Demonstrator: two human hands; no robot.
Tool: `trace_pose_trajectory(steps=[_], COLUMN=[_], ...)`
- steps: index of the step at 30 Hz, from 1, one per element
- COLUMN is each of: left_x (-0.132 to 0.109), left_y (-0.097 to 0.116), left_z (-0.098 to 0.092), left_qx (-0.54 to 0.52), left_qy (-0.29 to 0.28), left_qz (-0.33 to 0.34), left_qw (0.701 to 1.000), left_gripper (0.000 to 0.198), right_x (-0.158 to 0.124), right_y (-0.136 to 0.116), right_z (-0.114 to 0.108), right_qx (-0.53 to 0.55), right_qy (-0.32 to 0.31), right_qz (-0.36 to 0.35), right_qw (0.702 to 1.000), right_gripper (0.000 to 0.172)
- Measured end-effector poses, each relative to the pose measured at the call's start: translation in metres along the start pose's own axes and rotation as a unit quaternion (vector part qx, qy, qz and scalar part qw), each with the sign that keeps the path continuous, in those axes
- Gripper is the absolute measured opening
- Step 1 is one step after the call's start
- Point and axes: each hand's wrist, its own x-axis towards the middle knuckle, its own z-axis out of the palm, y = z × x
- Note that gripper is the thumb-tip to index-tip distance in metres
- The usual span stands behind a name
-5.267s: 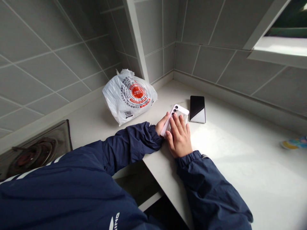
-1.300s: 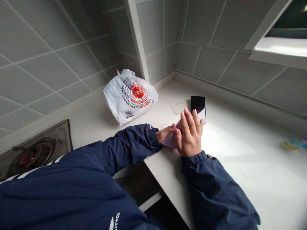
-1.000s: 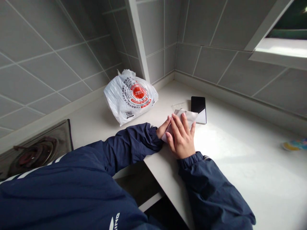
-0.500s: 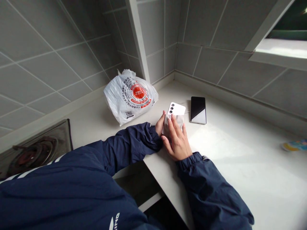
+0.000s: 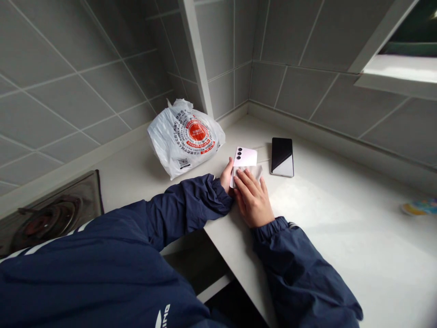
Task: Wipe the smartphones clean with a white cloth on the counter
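Pale pink phone [image 5: 246, 157] partly beneath grey cloth [image 5: 255, 170] and right hand's fingers [image 5: 246, 183].

A kitchen, shown by 1 stove burner [image 5: 51, 222], pale countertop [image 5: 327, 200] and grey tiled walls [image 5: 290, 34].

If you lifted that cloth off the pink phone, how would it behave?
The cloth under the right hand would probably droop, since it looks thin and creased. It might slide easily, as the back of the phone looks smooth.
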Motion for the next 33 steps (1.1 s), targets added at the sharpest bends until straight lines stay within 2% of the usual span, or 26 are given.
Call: trace_pose_trajectory(steps=[5, 10, 17, 23, 25, 30, 33], left_x=[-0.004, -0.006, -0.002, -0.001, 0.000, 0.000, -0.003], left_y=[-0.002, -0.007, -0.006, -0.003, -0.003, -0.003, -0.002], left_z=[0.004, 0.004, -0.003, -0.007, -0.009, -0.006, -0.004], left_qx=[0.016, 0.032, 0.035, 0.033, 0.015, -0.012, -0.002], left_qy=[0.024, 0.014, -0.001, -0.001, 0.001, -0.011, 0.006], left_qz=[-0.016, 0.013, 0.018, -0.012, 0.000, 0.021, 0.016], left_qw=[0.999, 0.999, 0.999, 0.999, 1.000, 1.000, 1.000], left_gripper=[0.071, 0.070, 0.067, 0.070, 0.068, 0.069, 0.069], right_x=[0.000, 0.000, -0.001, -0.001, -0.003, -0.005, -0.003], right_y=[0.003, 0.004, 0.006, 0.010, 0.013, 0.016, 0.009], right_z=[0.002, 0.002, 0.003, 0.000, 0.000, 0.001, 0.003], right_qx=[-0.007, -0.003, -0.012, -0.022, -0.022, -0.025, -0.048], right_qy=[0.021, 0.036, 0.015, -0.003, -0.010, 0.011, 0.009], right_qz=[-0.009, -0.019, -0.033, -0.046, -0.041, -0.028, -0.028], right_qw=[1.000, 0.999, 0.999, 0.999, 0.999, 0.999, 0.998], right_gripper=[0.034, 0.034, 0.039, 0.040, 0.041, 0.040, 0.040])
